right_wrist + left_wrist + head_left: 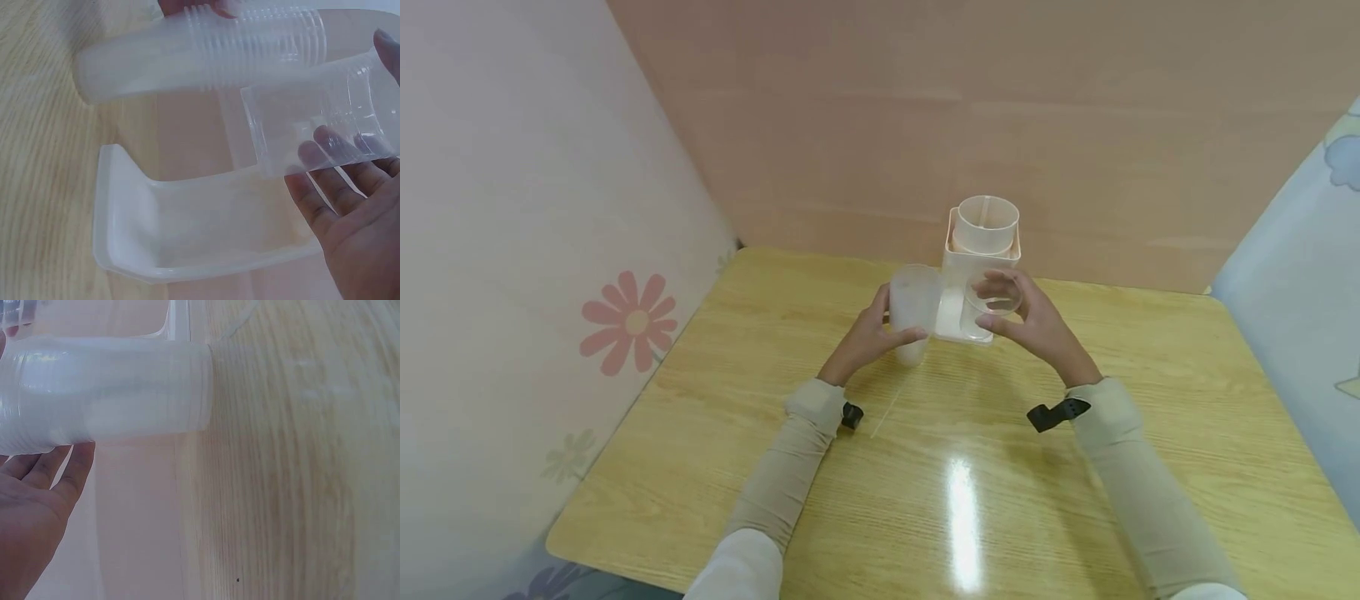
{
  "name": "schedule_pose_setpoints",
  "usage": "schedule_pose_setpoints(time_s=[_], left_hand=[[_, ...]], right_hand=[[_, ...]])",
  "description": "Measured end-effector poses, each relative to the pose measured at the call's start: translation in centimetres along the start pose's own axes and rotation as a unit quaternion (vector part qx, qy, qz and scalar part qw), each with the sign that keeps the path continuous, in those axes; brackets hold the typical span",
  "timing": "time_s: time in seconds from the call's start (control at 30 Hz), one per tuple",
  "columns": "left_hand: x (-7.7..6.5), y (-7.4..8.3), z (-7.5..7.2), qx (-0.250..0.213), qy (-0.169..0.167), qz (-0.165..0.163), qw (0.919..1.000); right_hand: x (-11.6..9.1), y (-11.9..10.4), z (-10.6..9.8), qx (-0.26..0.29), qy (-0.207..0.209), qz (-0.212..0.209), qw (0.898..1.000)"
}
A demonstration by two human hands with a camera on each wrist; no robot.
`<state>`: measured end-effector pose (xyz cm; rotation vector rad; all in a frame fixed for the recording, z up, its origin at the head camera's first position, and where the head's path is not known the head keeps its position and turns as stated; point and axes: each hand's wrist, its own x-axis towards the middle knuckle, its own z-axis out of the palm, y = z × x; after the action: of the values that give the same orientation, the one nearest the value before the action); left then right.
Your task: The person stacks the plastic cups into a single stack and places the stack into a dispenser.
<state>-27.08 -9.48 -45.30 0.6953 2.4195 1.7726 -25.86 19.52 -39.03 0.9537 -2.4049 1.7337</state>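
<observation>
My left hand [868, 340] grips a stack of nested clear plastic cups [915, 298], thumb on the near side. In the left wrist view the stack [119, 387] lies across the fingers, its many rims bunched at one end. A single clear plastic cup [290, 119] is held by my right hand [1039, 327], its fingers showing through the wall. Just behind both hands stands a white cup dispenser [977, 265] with a round tube [987, 242] on top and a flat foot. From the right wrist, the dispenser's curved base [206, 219] shows below the single cup.
The wooden table [760, 333] meets a pinkish back wall [850, 167]. A thin pale strip [889, 410] lies on the table near the left wrist. Side walls carry flower and cloud prints. Black straps [1058, 412] sit on both wrists.
</observation>
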Motion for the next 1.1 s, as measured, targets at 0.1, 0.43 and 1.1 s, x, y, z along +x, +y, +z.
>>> schedule_pose_setpoints(time_s=[0.1, 0.43, 1.1], left_hand=[[0.0, -0.2, 0.0, -0.002, 0.0, 0.001, 1.0], [-0.1, -0.3, 0.1, 0.0, 0.007, 0.007, 1.0], [0.1, -0.2, -0.2, 0.004, 0.01, 0.002, 0.9999]], right_hand=[[0.2, -0.5, -0.1, 0.0, 0.003, -0.014, 1.0], [0.9, -2.2, -0.7, -0.003, 0.02, -0.057, 0.998], [3.0, -5.3, -0.6, -0.013, 0.049, -0.091, 0.995]])
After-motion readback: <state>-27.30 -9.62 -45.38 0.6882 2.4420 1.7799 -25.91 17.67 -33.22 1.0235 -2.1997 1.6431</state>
